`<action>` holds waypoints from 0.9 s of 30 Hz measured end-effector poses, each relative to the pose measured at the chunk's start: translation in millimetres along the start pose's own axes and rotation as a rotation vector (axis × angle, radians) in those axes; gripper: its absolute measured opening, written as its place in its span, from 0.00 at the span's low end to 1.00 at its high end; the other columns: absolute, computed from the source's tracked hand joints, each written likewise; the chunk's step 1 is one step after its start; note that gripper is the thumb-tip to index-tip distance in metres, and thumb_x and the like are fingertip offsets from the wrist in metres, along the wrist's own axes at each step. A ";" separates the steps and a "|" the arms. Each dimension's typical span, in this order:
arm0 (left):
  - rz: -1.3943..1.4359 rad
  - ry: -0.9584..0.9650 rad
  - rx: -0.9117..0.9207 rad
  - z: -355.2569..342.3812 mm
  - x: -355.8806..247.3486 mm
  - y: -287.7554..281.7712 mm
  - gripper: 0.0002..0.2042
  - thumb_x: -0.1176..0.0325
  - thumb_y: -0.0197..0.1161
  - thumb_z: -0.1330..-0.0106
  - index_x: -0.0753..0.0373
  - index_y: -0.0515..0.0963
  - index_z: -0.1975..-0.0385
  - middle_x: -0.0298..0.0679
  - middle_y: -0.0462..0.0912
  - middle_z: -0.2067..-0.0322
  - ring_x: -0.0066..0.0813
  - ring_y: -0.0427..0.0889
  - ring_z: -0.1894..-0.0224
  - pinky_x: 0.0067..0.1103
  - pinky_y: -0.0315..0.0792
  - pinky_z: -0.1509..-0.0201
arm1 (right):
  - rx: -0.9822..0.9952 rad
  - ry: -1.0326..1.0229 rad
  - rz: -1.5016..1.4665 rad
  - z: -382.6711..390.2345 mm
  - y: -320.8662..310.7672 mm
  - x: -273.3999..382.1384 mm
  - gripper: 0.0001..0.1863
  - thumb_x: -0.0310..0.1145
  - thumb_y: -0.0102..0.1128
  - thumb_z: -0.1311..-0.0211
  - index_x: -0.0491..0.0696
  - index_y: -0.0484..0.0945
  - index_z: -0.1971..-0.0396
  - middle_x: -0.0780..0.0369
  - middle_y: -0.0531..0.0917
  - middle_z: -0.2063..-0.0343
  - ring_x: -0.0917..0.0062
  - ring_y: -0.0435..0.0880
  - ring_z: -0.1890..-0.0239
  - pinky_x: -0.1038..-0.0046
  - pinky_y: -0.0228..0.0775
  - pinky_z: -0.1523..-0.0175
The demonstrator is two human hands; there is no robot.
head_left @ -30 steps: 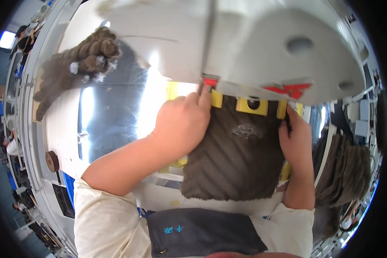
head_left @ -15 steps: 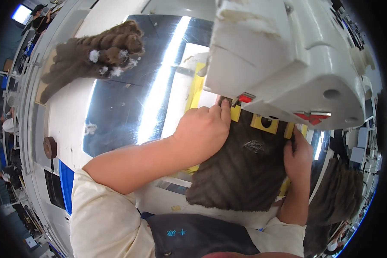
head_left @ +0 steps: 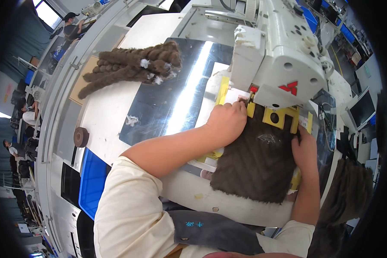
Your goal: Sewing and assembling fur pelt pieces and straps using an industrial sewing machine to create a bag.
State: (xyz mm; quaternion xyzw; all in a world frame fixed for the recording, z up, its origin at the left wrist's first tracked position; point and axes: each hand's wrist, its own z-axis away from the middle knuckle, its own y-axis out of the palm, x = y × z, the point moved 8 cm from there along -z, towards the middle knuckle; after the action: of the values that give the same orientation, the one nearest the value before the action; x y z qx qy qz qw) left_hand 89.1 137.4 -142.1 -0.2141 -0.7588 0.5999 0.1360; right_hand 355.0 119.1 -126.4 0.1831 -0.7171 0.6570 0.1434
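A dark brown fur piece (head_left: 256, 172) lies flat under the head of a white sewing machine (head_left: 292, 64), its far edge at a yellow clamp frame (head_left: 274, 117). A small pale scribble of marks shows on its surface. At the fur's far left corner, my left hand (head_left: 228, 124) is closed, fingers curled and tips pressed on the edge beside the clamp. My right hand (head_left: 304, 150) pinches the far right edge next to the clamp's right arm, thumb on the fur. Its other fingertips are partly hidden.
A bundle of brown fur strips (head_left: 135, 64) with white fluff lies on the left, partly over a shiny metal plate (head_left: 172, 94). A brown tape roll (head_left: 81, 137) and a blue bin (head_left: 93, 182) are nearer. More brown fur (head_left: 348, 189) hangs at right. People work far left.
The view has shifted back, so more of the machine shows and everything appears farther right. Both hands stay at the fur's far corners; my left index finger now looks more curled.
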 end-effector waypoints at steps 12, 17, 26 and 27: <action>-0.023 -0.029 -0.050 2.5 3.8 -4.2 0.18 0.70 0.58 0.34 0.70 0.78 0.46 0.42 0.82 0.61 0.36 0.86 0.66 0.31 0.79 0.66 | 0.018 0.048 -0.043 -2.6 -6.5 7.9 0.27 0.27 0.57 0.39 0.35 0.78 0.39 0.39 0.85 0.66 0.44 0.86 0.60 0.53 0.77 0.50; 0.016 -0.058 -0.050 4.6 10.3 -8.4 0.18 0.70 0.59 0.33 0.67 0.79 0.45 0.42 0.82 0.63 0.38 0.86 0.65 0.33 0.78 0.64 | 0.030 0.043 -0.007 -1.8 -4.1 7.3 0.27 0.27 0.57 0.39 0.36 0.78 0.38 0.40 0.85 0.64 0.44 0.86 0.58 0.52 0.77 0.49; -0.206 -0.407 -0.038 37.5 128.2 -70.4 0.10 0.68 0.61 0.40 0.62 0.83 0.61 0.45 0.84 0.58 0.46 0.84 0.54 0.42 0.76 0.51 | 0.001 0.019 0.063 4.7 -2.6 -0.3 0.29 0.29 0.56 0.38 0.39 0.76 0.36 0.40 0.85 0.63 0.44 0.85 0.57 0.50 0.77 0.48; -0.273 -0.500 -0.100 50.5 166.7 -82.2 0.10 0.68 0.62 0.41 0.62 0.83 0.61 0.45 0.84 0.57 0.47 0.83 0.53 0.41 0.76 0.50 | 0.019 0.035 0.073 4.0 -3.4 2.7 0.29 0.30 0.56 0.38 0.40 0.76 0.35 0.41 0.86 0.64 0.44 0.85 0.58 0.50 0.77 0.48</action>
State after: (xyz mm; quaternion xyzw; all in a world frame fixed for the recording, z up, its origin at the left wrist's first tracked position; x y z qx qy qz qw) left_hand -92.8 160.2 -83.2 0.0382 -0.8193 0.5719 0.0134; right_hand 354.2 114.7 -122.6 0.1466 -0.7146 0.6716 0.1298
